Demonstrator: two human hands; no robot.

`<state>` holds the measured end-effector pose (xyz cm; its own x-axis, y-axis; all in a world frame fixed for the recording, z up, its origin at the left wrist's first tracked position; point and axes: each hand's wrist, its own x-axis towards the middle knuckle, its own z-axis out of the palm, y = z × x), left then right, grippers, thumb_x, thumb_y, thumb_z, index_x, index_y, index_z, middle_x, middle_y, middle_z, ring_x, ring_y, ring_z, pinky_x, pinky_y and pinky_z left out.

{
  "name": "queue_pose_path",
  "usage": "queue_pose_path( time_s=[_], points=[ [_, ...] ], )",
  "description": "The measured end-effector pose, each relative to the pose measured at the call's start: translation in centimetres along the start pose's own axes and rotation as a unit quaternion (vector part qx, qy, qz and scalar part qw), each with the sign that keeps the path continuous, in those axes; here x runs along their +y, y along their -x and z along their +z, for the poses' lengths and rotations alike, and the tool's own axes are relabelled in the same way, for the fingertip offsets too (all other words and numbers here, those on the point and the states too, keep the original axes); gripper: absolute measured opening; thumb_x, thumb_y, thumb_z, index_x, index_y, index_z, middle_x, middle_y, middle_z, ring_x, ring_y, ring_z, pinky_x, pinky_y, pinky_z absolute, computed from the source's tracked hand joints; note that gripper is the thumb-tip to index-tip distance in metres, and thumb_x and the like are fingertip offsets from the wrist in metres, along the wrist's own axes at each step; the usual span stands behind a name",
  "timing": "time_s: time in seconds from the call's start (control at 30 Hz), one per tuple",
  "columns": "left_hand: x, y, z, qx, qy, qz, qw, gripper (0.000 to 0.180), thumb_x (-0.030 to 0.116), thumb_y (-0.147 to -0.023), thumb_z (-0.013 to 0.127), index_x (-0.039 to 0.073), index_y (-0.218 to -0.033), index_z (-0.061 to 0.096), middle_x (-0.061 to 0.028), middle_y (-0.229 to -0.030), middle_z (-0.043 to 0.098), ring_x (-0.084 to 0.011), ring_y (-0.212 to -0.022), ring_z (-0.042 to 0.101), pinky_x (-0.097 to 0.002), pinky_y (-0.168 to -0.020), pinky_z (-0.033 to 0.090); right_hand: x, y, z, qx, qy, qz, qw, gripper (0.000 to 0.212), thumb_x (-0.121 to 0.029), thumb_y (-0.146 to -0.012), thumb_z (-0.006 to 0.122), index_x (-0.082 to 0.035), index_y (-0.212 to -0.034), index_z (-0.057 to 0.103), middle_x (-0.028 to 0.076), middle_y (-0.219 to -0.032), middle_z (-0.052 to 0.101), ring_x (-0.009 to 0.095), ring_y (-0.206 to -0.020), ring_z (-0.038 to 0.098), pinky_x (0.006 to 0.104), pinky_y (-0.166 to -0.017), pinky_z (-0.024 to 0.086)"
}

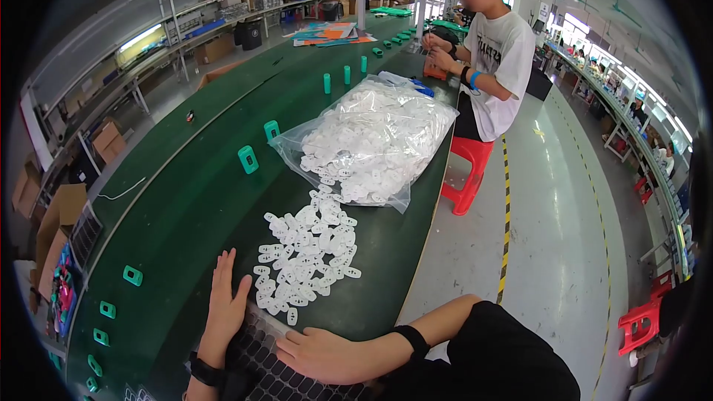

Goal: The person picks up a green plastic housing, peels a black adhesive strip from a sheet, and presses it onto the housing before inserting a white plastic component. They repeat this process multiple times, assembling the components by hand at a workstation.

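Note:
My left hand (226, 298) is stretched out flat, its fingers straight and the thumb apart, beside a clear tray with a grid of dark cells (260, 360). Across the tray's near right part lies my right hand (321, 355), fingers bent down onto it; the fingertips are partly hidden. Just beyond both hands spreads a loose pile of small white plastic plates (308, 252), rounded oblongs with little holes. Behind the pile a large clear plastic bag (371, 134) lies on its side, full of the same white plates.
Green casings (247, 160) stand along the green worktable (200, 215), several more at its left (132, 275). A co-worker (490, 52) sits on a red stool (468, 171) at the table's right edge, handling an orange item (435, 67). Cardboard boxes (63, 215) are at far left.

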<state>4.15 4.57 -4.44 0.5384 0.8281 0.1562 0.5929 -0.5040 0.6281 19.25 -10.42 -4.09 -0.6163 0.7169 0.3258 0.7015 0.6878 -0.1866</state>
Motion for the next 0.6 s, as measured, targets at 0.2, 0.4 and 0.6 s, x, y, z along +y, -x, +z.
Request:
queue_pose_path(
  time_s=[0.2,0.4,0.6],
  points=[
    [-0.2,0.0,-0.2,-0.001,0.052,-0.017,0.998,0.053,0.027,-0.095,0.046,0.007,-0.142,0.031,-0.0216,-0.147,0.026,-0.0338,-0.138,0.021,-0.0414,-0.113,0.016,0.8,-1.0,0.8,-0.066,0.049,0.001,0.997,0.031,-0.012,-0.067,0.064,0.003,-0.092,0.055,0.008,-0.086,0.054,0.019,-0.081,0.055,0.0276,-0.056,0.045],
    [-0.3,0.0,-0.2,-0.006,0.042,-0.012,0.999,0.054,0.029,-0.096,0.045,0.006,-0.142,0.03,-0.0216,-0.147,0.027,-0.0331,-0.139,0.021,-0.0413,-0.113,0.014,2.7,-2.4,-0.1,-0.12,-0.078,0.0,0.99,0.031,-0.005,-0.061,0.067,0.003,-0.087,0.053,0.011,-0.078,0.058,0.026,-0.074,0.062,0.035,-0.053,0.049],
    [-0.4,0.0,-0.1,-0.006,0.038,-0.007,0.999,0.054,0.03,-0.096,0.045,0.006,-0.141,0.031,-0.0223,-0.146,0.027,-0.033,-0.139,0.021,-0.0415,-0.113,0.013,3.9,-3.4,0.2,-0.185,-0.106,-0.016,0.977,0.037,-0.003,-0.053,0.071,0.005,-0.083,0.052,0.013,-0.075,0.058,0.029,-0.073,0.062,0.0371,-0.053,0.049]
  ],
)
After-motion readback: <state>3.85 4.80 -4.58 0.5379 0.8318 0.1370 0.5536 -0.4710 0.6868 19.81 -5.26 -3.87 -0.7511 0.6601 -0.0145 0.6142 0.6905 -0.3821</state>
